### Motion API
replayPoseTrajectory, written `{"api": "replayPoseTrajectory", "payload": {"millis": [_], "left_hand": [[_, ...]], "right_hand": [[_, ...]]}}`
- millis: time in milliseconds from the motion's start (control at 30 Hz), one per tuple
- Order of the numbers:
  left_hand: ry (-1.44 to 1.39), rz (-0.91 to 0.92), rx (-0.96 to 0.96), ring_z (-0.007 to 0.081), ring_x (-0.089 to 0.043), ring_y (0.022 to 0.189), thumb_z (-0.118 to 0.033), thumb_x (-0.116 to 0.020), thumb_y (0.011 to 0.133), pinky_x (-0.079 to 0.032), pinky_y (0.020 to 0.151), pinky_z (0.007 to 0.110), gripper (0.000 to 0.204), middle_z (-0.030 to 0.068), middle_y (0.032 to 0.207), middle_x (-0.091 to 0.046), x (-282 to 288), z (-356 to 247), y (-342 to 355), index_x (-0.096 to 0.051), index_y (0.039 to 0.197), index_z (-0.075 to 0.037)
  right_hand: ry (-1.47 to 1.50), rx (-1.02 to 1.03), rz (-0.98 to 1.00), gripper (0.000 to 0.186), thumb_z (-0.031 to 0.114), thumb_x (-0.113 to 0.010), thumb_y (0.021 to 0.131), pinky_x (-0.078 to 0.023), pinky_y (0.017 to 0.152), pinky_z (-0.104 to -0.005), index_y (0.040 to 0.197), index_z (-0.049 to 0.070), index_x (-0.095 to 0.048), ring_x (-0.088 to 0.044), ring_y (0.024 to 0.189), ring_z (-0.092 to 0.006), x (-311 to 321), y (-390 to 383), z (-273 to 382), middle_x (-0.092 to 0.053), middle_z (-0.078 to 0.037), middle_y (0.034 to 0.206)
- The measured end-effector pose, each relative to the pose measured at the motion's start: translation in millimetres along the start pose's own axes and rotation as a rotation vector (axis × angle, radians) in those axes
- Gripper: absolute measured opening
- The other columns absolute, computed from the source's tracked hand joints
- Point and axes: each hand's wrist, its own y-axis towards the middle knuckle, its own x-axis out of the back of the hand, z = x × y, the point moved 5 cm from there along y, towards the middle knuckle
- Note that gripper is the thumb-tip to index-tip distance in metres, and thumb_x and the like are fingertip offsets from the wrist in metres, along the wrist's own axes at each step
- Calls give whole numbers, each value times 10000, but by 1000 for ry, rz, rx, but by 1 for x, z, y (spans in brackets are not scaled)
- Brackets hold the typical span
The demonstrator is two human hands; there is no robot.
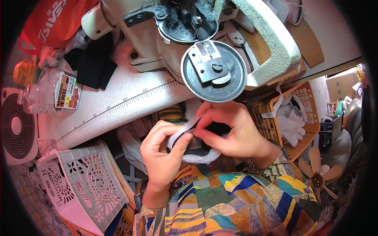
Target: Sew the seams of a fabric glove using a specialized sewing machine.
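Note:
Below the sewing machine's round toothed disc [232,80], my left hand [161,151] and my right hand [232,129] hold a loop of black fabric with fluffy white edging [202,157]. The left thumb and fingers pinch the loop's left rim, and the right fingers are closed on its upper edge beside the left thumb. The tips of some fingers are hidden in the fabric. A second toothed disc [177,33] with fluff on it sits higher on the pale machine [275,47].
A metal table [102,102] with a ruler strip carries black cloth [92,67], a clear jar [43,90] and a red bag [47,19]. A small fan [15,129] is at left, a lattice crate [98,185] lower left. An orange basket of white items [289,129] and a bladed fan [317,181] are right.

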Motion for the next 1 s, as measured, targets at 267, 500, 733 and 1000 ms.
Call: {"api": "replayPoseTrajectory", "payload": {"millis": [267, 500, 733, 1000], "left_hand": [[20, -7, -31, 111, -548, 740, 44, -715, 803, -421, 667, 222, 64, 62, 801, -621, 1, 4, 3, -672, 849, 53], [96, -76, -255, 152, -552, 719, 55, -727, 775, -433, 668, 252, 90, 73, 764, -628, -6, -3, 22, -681, 851, 39], [131, -156, -501, 179, -549, 715, 66, -721, 753, -439, 684, 273, 106, 81, 756, -624, -8, -41, 69, -677, 846, 44], [131, -270, -543, 184, -542, 736, 55, -720, 758, -434, 693, 284, 94, 73, 750, -596, 0, -59, 76, -641, 808, 43]], "right_hand": [[207, -133, -100, 127, 35, -792, 700, -493, 660, -281, 767, 24, -684, -638, 721, -170, 2, -2, -10, -661, -66, 777], [290, -334, -195, 156, 28, -786, 732, -507, 733, -261, 849, 8, -685, -627, 842, -92, 5, -1, -19, -683, -41, 898], [170, 110, -213, 273, 63, -787, 742, -512, 769, -302, 974, -9, -664, -639, 851, -122, 55, 37, -23, -686, -76, 906], [278, 136, -156, 192, 21, -747, 768, -517, 735, -275, 946, -31, -695, -638, 807, -97, 68, 70, -6, -708, -52, 866]]}}
